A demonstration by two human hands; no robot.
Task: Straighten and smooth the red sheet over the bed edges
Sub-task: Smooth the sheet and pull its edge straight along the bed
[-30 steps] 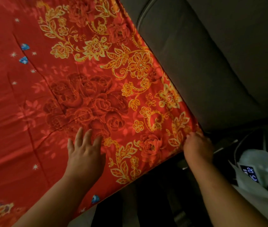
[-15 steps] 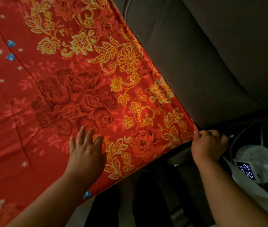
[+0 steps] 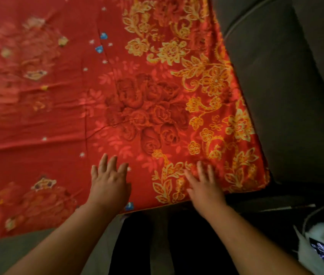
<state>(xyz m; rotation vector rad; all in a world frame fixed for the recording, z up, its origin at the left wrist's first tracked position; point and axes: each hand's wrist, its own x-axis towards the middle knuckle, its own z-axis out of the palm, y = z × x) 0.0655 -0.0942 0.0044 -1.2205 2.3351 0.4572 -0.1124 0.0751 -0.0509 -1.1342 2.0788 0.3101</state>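
The red sheet [image 3: 105,108], printed with dark roses and a gold floral border, covers the bed and fills most of the view. Its near right corner [image 3: 264,181] lies over the mattress corner. My left hand [image 3: 108,181] rests flat on the sheet near the front edge, fingers spread. My right hand [image 3: 204,185] lies flat on the gold border a little to the right, fingers apart, palm down. Neither hand holds cloth. A few shallow creases run across the sheet's left half.
A dark grey padded headboard or cushion [image 3: 288,92] runs along the bed's right side. A white device with a lit display [image 3: 319,251] stands low at the right. Dark floor and my legs lie below the bed's front edge.
My right hand let go of the sheet's corner and moved left onto the top of the bed, now flat. The view shifted, showing more of the bed to the left.
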